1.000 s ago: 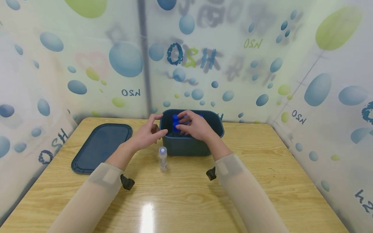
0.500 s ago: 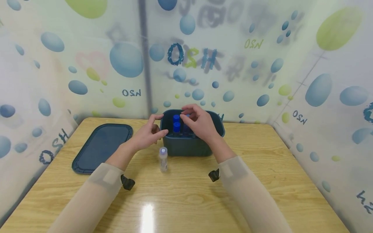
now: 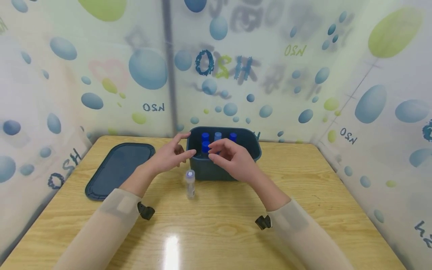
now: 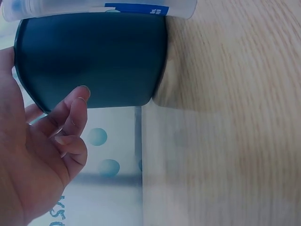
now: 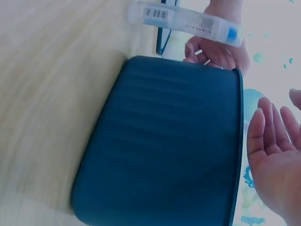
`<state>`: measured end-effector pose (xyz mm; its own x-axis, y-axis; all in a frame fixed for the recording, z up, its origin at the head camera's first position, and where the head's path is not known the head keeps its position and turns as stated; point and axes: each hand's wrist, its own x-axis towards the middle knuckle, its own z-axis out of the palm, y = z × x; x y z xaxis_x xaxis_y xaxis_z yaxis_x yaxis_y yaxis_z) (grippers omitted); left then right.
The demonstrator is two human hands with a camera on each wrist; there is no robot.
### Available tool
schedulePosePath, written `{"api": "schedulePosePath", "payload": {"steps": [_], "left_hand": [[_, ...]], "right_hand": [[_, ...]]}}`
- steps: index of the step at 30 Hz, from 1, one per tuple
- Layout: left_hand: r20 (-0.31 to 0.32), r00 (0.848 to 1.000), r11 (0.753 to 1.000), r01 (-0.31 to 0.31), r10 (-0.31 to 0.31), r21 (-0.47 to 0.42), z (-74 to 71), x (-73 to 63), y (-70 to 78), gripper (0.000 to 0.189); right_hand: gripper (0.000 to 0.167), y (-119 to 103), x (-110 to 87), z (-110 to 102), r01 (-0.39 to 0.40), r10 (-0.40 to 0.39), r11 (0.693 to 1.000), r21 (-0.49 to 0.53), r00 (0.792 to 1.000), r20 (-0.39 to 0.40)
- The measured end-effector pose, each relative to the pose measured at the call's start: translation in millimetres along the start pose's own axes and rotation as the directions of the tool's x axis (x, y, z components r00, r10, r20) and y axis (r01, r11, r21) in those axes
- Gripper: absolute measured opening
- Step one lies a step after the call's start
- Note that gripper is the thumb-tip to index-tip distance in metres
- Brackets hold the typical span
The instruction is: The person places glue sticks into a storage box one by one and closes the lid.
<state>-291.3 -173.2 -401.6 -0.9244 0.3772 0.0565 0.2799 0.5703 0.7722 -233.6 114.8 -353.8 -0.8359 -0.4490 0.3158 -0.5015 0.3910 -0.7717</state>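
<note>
A dark teal plastic bin (image 3: 209, 170) stands near the table's back edge, holding several upright bottles with blue caps (image 3: 205, 145). At the bin's left end is my left hand (image 3: 167, 157), thumb and index finger spread along the rim, the other fingers loosely bent. My right hand (image 3: 237, 161) hovers over the front rim with relaxed, slightly bent fingers and nothing between them. It covers part of the bin's contents. In front of the bin a clear slim bottle (image 3: 190, 185) with a bluish cap stands upright; its printed label (image 5: 155, 13) shows in the right wrist view.
A flat dark teal lid (image 3: 121, 168) lies on the wooden table (image 3: 219, 225) to the left of the bin. Behind the table hangs a pale patterned curtain (image 3: 287, 86), with similar sheeting along both sides.
My right hand has withdrawn from among the blue-capped bottles and come back toward the bin's front right, uncovering more caps. My left hand keeps its place at the rim.
</note>
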Motion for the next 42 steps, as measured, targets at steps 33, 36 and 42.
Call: {"api": "schedulePosePath", "payload": {"steps": [33, 36, 42], "left_hand": [[0.022, 1.000, 1.000, 0.007, -0.007, -0.002, -2.7, -2.1, 0.2, 0.086], [0.021, 1.000, 1.000, 0.002, -0.002, -0.006, -2.3, -1.8, 0.3, 0.086], [0.021, 1.000, 1.000, -0.002, 0.002, -0.009, -2.4, -0.4, -0.1, 0.086]], "right_hand": [[0.048, 11, -7.4, 49, -0.111, 0.092, 0.993, 0.044, 0.947, 0.309], [0.049, 12, -5.8, 51, -0.127, 0.107, 0.991, 0.045, 0.944, 0.312], [0.047, 12, -4.8, 54, -0.144, 0.124, 0.989, 0.044, 0.943, 0.309]]}}
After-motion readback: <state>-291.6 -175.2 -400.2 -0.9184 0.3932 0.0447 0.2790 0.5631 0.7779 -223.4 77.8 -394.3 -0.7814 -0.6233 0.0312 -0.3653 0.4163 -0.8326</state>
